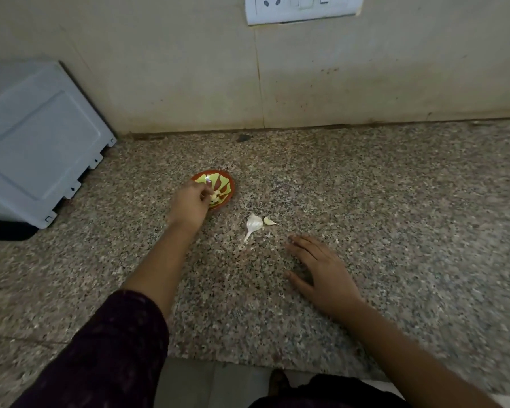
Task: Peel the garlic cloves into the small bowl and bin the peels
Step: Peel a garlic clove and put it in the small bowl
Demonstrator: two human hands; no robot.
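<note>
Left hand at the small bowl, right hand flat on the counter

The left hand (192, 201) pinches a pale garlic clove (215, 196) over the small red-and-yellow patterned bowl (225, 184) on the speckled granite counter (395, 201). Just right of it lie a white garlic bulb piece (253, 223) and a loose clove (268, 221). Nearer, the right hand (321, 272) rests open, fingers spread, holding nothing.

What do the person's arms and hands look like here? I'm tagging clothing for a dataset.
The left hand is bare; its arm wears a dark maroon sleeve with a faint mottled print, pushed up to about the elbow. The right hand and forearm are bare, with no sleeve in view. No rings, bracelets or gloves can be made out.
</note>
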